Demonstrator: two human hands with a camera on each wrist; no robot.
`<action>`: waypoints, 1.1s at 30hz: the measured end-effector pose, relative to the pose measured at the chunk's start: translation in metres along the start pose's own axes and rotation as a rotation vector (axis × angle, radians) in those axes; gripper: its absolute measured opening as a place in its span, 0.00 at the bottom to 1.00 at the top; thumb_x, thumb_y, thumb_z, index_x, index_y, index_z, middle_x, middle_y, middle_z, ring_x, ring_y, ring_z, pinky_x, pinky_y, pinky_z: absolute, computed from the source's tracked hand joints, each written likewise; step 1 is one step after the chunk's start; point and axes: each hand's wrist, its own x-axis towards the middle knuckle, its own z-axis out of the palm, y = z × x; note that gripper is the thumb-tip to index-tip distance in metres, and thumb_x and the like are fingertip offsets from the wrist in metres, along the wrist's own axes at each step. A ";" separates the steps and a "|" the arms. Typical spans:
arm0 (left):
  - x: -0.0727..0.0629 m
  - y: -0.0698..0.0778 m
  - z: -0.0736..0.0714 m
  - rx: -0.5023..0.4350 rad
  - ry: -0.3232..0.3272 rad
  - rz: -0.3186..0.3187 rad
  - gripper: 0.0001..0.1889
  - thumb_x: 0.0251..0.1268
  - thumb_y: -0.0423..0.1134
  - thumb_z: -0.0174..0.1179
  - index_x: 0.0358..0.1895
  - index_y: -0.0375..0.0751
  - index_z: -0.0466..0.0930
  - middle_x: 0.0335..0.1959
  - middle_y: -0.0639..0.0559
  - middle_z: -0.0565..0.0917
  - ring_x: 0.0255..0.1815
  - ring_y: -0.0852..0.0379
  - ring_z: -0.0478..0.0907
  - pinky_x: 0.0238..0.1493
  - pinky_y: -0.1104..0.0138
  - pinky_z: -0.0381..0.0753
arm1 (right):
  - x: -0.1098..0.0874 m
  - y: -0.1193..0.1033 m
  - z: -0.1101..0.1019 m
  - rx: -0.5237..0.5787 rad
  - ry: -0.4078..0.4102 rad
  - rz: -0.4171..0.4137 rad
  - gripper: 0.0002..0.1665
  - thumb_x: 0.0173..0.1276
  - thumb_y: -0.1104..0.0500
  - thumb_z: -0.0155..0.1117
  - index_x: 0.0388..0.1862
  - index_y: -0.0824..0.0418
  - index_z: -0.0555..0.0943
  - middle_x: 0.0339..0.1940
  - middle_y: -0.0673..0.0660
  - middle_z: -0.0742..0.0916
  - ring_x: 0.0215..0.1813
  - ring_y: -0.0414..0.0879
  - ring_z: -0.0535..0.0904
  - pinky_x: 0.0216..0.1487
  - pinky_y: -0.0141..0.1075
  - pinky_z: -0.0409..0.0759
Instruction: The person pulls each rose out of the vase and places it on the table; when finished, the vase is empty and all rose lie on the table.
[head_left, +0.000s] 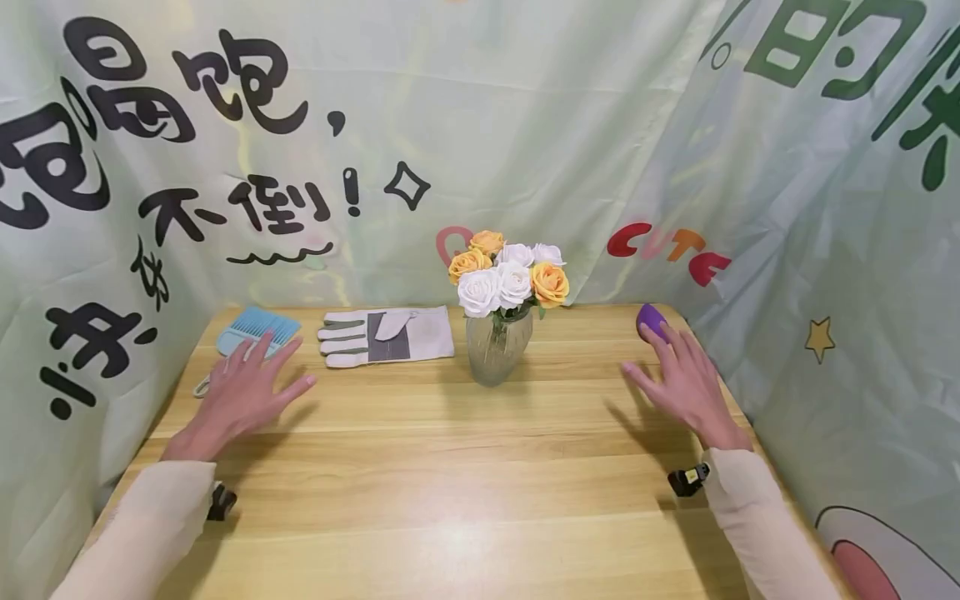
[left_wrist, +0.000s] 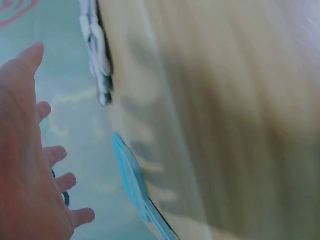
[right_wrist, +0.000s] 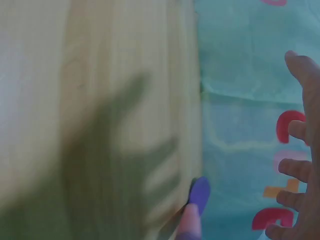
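My left hand (head_left: 243,396) hovers with fingers spread over the table's left side and holds nothing. Behind its fingertips lies a light-blue flat tool (head_left: 276,323) with comb-like teeth; my hand partly hides it. The left wrist view shows that blue tool (left_wrist: 131,175) edge-on, below the fingers' level. My right hand (head_left: 684,383), also spread and holding nothing, is above the right side. Just beyond its fingers is a purple rounded object (head_left: 648,317), partly covered. From the right wrist, the purple end (right_wrist: 201,192) shows with a pinkish handle-like part.
A grey-and-white work glove (head_left: 433,333) lies flat at the back, left of centre. Right of it stands a glass vase (head_left: 495,358) with white and orange roses (head_left: 513,283). Printed cloth (head_left: 525,125) hangs behind and beside the wooden table (head_left: 450,483).
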 end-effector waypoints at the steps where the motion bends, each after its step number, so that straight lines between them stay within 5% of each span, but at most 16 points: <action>1: 0.003 0.004 -0.001 -0.004 0.005 0.012 0.47 0.79 0.76 0.47 0.89 0.53 0.55 0.89 0.28 0.50 0.85 0.17 0.46 0.74 0.13 0.48 | 0.003 -0.002 -0.002 0.002 0.018 -0.012 0.49 0.78 0.33 0.64 0.87 0.56 0.65 0.85 0.72 0.67 0.84 0.78 0.57 0.79 0.80 0.58; 12: 0.043 0.070 -0.012 -0.108 0.044 0.126 0.45 0.78 0.76 0.50 0.90 0.61 0.54 0.91 0.36 0.50 0.88 0.26 0.49 0.80 0.21 0.55 | 0.035 -0.047 -0.019 0.068 0.126 -0.133 0.43 0.76 0.39 0.69 0.82 0.56 0.73 0.82 0.66 0.74 0.83 0.69 0.64 0.82 0.71 0.63; 21: 0.071 0.130 -0.016 -0.246 0.040 0.237 0.44 0.78 0.71 0.58 0.88 0.60 0.57 0.91 0.40 0.53 0.89 0.31 0.51 0.82 0.24 0.59 | 0.054 -0.085 -0.024 0.330 0.103 -0.190 0.35 0.80 0.48 0.69 0.81 0.52 0.75 0.80 0.62 0.78 0.80 0.64 0.70 0.78 0.71 0.69; 27: 0.087 0.164 -0.017 -0.365 0.025 0.321 0.43 0.78 0.64 0.64 0.88 0.60 0.58 0.90 0.44 0.55 0.90 0.37 0.53 0.84 0.30 0.63 | 0.062 -0.104 -0.020 0.472 0.148 -0.271 0.30 0.76 0.60 0.74 0.75 0.57 0.80 0.73 0.60 0.84 0.74 0.56 0.77 0.74 0.51 0.80; 33: 0.101 0.190 -0.015 -0.460 -0.034 0.381 0.45 0.77 0.61 0.66 0.89 0.57 0.56 0.90 0.46 0.57 0.90 0.42 0.55 0.87 0.38 0.63 | 0.065 -0.120 -0.012 0.585 0.216 -0.339 0.27 0.70 0.68 0.77 0.67 0.60 0.86 0.63 0.59 0.89 0.67 0.41 0.80 0.70 0.28 0.80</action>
